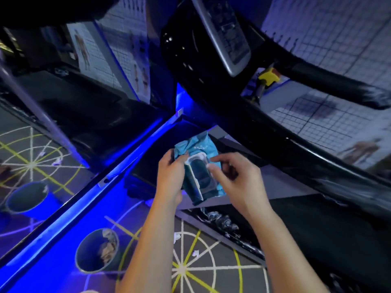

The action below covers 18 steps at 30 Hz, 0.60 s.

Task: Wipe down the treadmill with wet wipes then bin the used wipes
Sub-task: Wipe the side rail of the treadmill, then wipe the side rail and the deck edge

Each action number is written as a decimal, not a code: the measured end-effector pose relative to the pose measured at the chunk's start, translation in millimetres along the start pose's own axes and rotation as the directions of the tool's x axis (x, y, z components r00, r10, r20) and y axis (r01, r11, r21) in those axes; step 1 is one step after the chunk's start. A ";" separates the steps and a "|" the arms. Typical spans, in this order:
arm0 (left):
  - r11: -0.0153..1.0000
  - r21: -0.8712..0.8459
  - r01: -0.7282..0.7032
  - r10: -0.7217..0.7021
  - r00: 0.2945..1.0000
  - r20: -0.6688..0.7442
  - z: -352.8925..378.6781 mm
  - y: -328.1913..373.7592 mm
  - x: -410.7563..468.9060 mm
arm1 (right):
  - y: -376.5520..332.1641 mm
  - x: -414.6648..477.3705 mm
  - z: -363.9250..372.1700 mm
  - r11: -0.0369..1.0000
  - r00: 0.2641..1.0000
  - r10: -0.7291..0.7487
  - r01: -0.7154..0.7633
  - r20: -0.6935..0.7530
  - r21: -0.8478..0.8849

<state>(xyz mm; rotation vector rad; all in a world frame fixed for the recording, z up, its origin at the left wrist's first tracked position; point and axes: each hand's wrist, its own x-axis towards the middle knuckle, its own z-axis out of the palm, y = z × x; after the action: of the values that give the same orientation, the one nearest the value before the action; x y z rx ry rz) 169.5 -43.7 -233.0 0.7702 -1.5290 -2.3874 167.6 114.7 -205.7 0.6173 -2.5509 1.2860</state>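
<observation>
A teal pack of wet wipes with a clear plastic lid sits between both hands at the centre of the head view. My left hand grips the pack's left side. My right hand has its fingertips on the lid's right edge. The black treadmill rises just behind: its console at top centre, a dark handrail running down to the right, and the belt deck at lower right. A small round bin holding crumpled wipes stands on the floor at lower left.
A mirror wall edged with a blue light strip runs diagonally on the left and reflects a second bin. The grey floor carries yellow and white lines. A yellow safety key hangs by the console. Crumpled white bits lie along the deck's side rail.
</observation>
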 end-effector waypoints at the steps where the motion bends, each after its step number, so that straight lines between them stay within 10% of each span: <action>1: 1.000 0.016 -0.005 0.005 1.000 0.027 8.8 -2.9 -1.3 | 5.3 -1.7 0.8 0.997 0.999 0.038 -0.036 0.037 -0.062; 9: 0.985 0.135 -0.104 0.070 0.969 0.237 62.7 -21.2 -23.1 | 41.2 -40.6 -13.9 0.943 0.955 0.275 -0.291 -0.113 -0.162; 18: 0.986 0.145 -0.076 0.015 0.925 0.381 132.4 -35.2 -56.8 | 43.1 -71.5 -65.7 0.818 0.854 0.168 -0.400 -0.492 -0.414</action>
<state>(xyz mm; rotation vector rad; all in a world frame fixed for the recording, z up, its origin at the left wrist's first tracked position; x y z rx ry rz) 151.3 100.4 -203.0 0.2993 -1.8737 -2.5089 211.7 209.5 -224.1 -0.1710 -2.4807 0.6515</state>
